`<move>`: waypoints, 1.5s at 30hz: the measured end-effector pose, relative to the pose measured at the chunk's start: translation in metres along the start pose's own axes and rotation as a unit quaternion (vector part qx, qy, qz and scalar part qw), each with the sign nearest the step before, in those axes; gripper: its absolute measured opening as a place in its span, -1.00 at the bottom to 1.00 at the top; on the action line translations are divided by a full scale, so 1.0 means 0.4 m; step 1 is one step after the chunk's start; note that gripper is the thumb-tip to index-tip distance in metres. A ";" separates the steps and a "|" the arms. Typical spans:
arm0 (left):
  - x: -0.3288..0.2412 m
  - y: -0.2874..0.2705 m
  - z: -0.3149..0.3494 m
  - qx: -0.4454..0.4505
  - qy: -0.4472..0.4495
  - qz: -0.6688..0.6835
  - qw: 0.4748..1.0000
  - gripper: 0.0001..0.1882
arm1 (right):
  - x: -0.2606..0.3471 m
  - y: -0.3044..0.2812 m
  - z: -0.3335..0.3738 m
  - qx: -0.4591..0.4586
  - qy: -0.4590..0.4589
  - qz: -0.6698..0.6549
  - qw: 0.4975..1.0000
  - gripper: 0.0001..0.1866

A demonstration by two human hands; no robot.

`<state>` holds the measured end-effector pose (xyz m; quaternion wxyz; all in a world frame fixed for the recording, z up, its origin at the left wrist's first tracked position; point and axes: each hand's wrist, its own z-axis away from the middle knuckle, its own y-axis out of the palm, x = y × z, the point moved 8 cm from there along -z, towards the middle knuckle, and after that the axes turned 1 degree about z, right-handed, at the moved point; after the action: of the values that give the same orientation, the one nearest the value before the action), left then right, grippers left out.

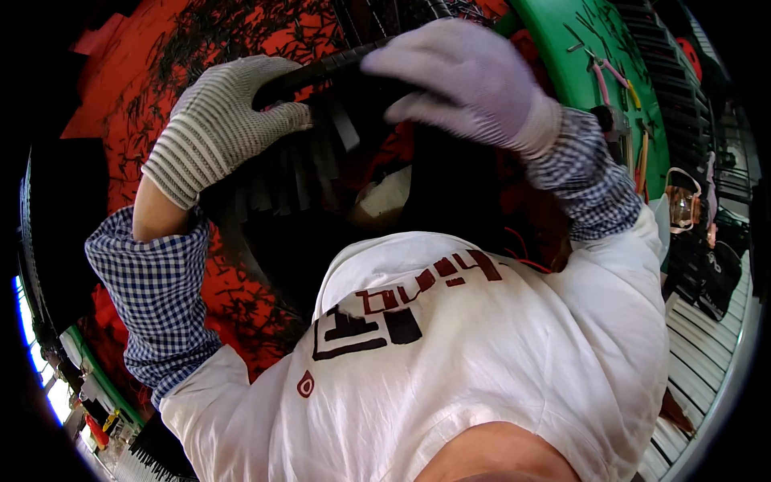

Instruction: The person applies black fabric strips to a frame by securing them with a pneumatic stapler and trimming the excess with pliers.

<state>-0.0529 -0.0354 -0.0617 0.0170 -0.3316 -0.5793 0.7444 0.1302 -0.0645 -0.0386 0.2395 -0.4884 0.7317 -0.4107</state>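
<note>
My left hand [229, 120], in a grey-and-white striped knit glove, grips the left end of a black ribbed bar [321, 71]. Its fingers lie over the far side and the thumb is underneath. Dark flat strips [299, 173] hang below the bar, one of them [345, 124] catching the light. At the bar's right part is my right hand [466, 84], in a pale lilac-white glove slightly smeared by motion. Its fingers are stretched toward the bar, the thumb held apart below them. Whether the fingertips touch the bar is hard to tell.
Many short black offcuts lie over a red surface [104, 104]. On the right, a green tabletop [554, 24] carries pink-handled pliers [608, 74] and more tools. Beyond it are a black slatted rack [662, 72] and a clear pinkish container [683, 207]. A dark panel [68, 233] stands at left.
</note>
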 end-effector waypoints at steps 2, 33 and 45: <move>-0.033 -0.009 -0.001 -0.022 0.040 -0.111 0.993 -0.46 | 0.032 0.048 -0.030 -0.001 -0.005 -0.016 1.000 -0.58; -0.017 -0.029 0.040 -0.122 -0.010 0.048 0.991 -0.55 | 0.035 -0.018 -0.166 -0.142 0.109 -0.259 0.949 -0.94; -0.016 -0.032 0.068 -0.129 -0.041 0.014 0.991 -0.63 | -0.009 0.012 -0.182 -0.097 0.183 -0.333 0.920 -0.93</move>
<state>-0.0664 -0.0572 -0.0444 -0.0606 -0.3086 -0.6661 0.6763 0.0745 -0.0336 -0.0030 -0.0979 -0.6406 0.5946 -0.4760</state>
